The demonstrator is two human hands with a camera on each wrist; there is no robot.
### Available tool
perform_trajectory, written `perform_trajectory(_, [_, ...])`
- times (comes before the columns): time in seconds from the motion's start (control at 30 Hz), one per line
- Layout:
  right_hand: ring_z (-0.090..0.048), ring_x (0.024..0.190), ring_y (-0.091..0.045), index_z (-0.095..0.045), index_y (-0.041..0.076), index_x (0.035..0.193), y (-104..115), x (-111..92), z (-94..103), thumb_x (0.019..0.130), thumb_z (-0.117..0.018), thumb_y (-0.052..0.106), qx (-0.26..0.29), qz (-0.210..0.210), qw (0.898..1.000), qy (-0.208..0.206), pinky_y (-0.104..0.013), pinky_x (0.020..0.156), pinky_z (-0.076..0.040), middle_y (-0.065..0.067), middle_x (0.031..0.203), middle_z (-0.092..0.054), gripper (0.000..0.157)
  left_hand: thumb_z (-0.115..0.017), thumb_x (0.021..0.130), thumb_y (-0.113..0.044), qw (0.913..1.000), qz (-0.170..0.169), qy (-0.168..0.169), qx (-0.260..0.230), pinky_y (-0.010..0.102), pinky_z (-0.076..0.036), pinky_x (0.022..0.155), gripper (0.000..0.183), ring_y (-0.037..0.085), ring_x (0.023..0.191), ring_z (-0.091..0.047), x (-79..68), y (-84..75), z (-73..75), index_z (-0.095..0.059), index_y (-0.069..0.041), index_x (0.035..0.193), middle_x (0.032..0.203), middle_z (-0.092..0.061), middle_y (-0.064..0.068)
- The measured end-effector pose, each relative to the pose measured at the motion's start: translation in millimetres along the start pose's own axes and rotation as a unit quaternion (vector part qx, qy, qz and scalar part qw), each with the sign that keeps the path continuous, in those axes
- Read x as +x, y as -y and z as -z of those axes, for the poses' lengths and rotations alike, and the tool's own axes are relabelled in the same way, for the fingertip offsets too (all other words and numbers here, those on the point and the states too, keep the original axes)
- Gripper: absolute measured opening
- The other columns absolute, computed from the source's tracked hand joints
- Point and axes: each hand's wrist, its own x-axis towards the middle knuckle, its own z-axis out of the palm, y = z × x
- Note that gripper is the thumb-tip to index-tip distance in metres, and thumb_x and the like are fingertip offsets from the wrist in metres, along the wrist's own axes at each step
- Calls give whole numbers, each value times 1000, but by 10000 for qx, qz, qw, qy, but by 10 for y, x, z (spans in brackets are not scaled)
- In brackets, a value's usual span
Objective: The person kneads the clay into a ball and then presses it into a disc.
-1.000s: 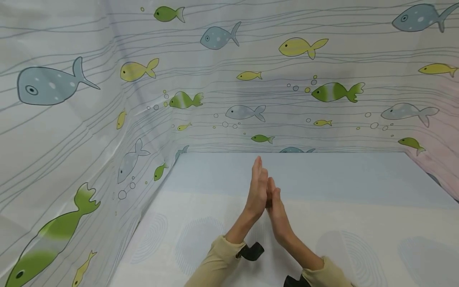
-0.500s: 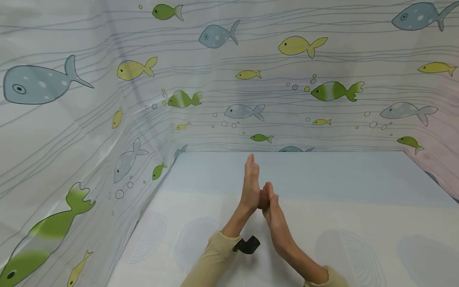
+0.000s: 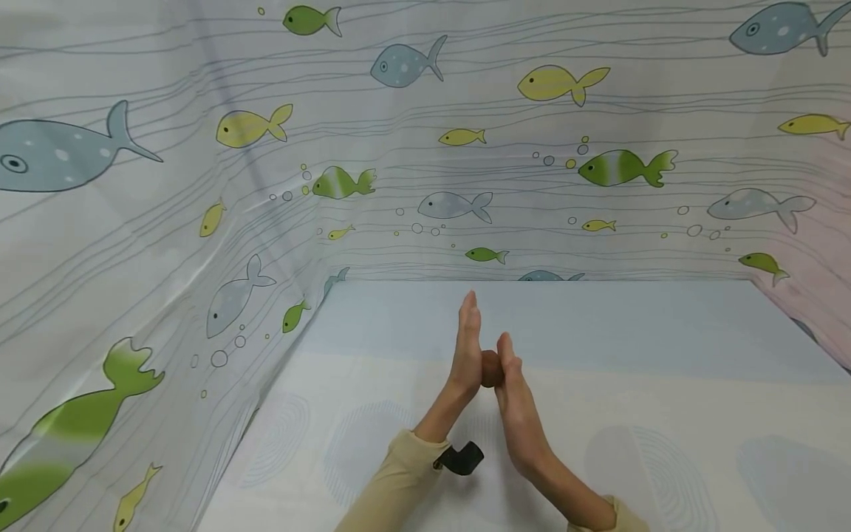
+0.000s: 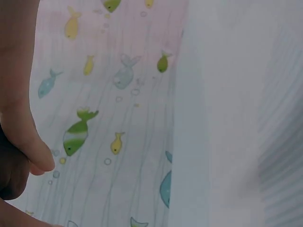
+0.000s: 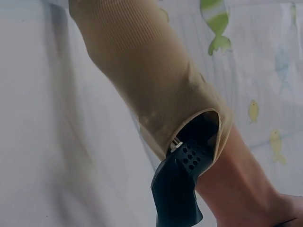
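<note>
Whereas a second earlier your hands nearly hid it, the brown ball point(image 3: 492, 369) now showed plainly in the gap between your left hand point(image 3: 468, 351) and your right hand point(image 3: 520, 403). That gap had widened a little, and the ball, above the table point(image 3: 565, 421), touched both hands. On both of them the fingers were straight and curled round nothing; the ball seemed held only by pressure from either side. For the work in hand, this suggested you were rolling or squeezing it, and that a looser press could let it slip. Your left fingertips reached farther forward than your right ones.

Around you, a fish-patterned sheet point(image 3: 425, 166) rose behind the table and along its left side. A black wrist device point(image 3: 463, 458) stuck out from your left sleeve point(image 3: 395, 480), on the inner side but apart from the ball. In the right wrist view, your right sleeve point(image 5: 147, 71) and a second black device point(image 5: 177, 189) filled much of the picture, and the fingers of that hand could not be seen there.
</note>
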Motion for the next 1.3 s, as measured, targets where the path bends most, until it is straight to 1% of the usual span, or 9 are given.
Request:
perform_trajectory(0.03, [8, 151, -23, 11, 4, 156, 6, 7, 8, 107, -1, 43, 42, 26, 10000, -21, -52, 119, -4, -13, 164, -1, 64, -21, 104, -48, 10000, -22, 52, -2, 54, -9, 120, 69, 23, 152, -12, -7, 5, -11, -9, -8, 159, 166, -10, 7])
perform_trajectory(0.1, [7, 151, -21, 12, 3, 156, 14, 27, 22, 107, -1, 44, 133, 29, 9999, -62, -50, 120, -2, -12, 163, -3, 65, -21, 104, -48, 9999, -73, 154, -16, 53, -9, 121, 70, 23, 152, -12, -20, 9, -33, -8, -7, 159, 166, -9, 7])
perform_trajectory(0.2, [9, 151, -20, 13, 3, 156, 31, 59, 41, 106, -3, 47, 189, 40, 9997, -127, -49, 119, 0, -12, 164, -1, 68, -20, 104, -49, 9996, -64, 268, -20, 51, -10, 121, 70, 21, 152, -12, -45, -1, -67, -8, -9, 159, 166, -9, 5])
perform_trajectory(0.3, [12, 150, -21, 12, 3, 156, 34, 95, 59, 106, -5, 48, 202, 40, 9996, -196, -51, 119, 2, -6, 165, 11, 69, -21, 104, -49, 9994, -9, 348, -34, 51, -9, 121, 69, 20, 152, -11, -74, -7, -99, -8, -11, 160, 166, -9, 4])
perform_trajectory(0.5, [10, 151, -20, 12, 3, 156, -9, 181, 97, 106, -5, 50, 325, 48, 9988, -373, -52, 120, 4, -12, 164, 3, 71, -21, 104, -49, 9989, 70, 467, -54, 49, -9, 121, 68, 16, 151, -12, -128, -17, -144, -10, -12, 159, 165, -14, 2])
perform_trajectory(0.7, [9, 152, -19, 9, 6, 157, -52, 308, 155, 105, -9, 52, 609, -137, 9958, -677, -48, 121, 6, -7, 166, 6, 72, -21, 104, -54, 9988, -6, 492, 35, 46, -11, 122, 71, 14, 151, -14, -199, -34, -200, -11, -11, 159, 164, -16, 2])
perform_trajectory(0.83, [5, 152, -17, 8, 9, 158, -81, 422, 223, 105, -12, 54, 762, -265, 9927, -901, -42, 122, 4, -1, 165, 8, 72, -19, 104, -55, 9982, -91, 583, 73, 45, -12, 122, 73, 13, 151, -12, -245, -66, -251, -7, -9, 159, 165, -11, 2])
perform_trajectory(1.0, [4, 152, -11, 9, 13, 158, -121, 544, 309, 104, -13, 56, 849, -431, 9894, -1097, -36, 122, 2, 3, 165, 8, 73, -17, 102, -61, 9974, -53, 708, 104, 51, -11, 121, 77, 15, 152, -6, -299, -109, -310, -1, -12, 159, 166, -4, 1])
perform_trajectory(1.3, [4, 152, -12, 9, 11, 157, -190, 621, 395, 104, -12, 56, 849, -502, 9873, -1244, -33, 122, 4, 1, 165, 9, 73, -16, 100, -64, 9961, -32, 857, 194, 53, -9, 121, 79, 17, 152, -1, -340, -184, -350, 3, -16, 159, 166, 4, 1])
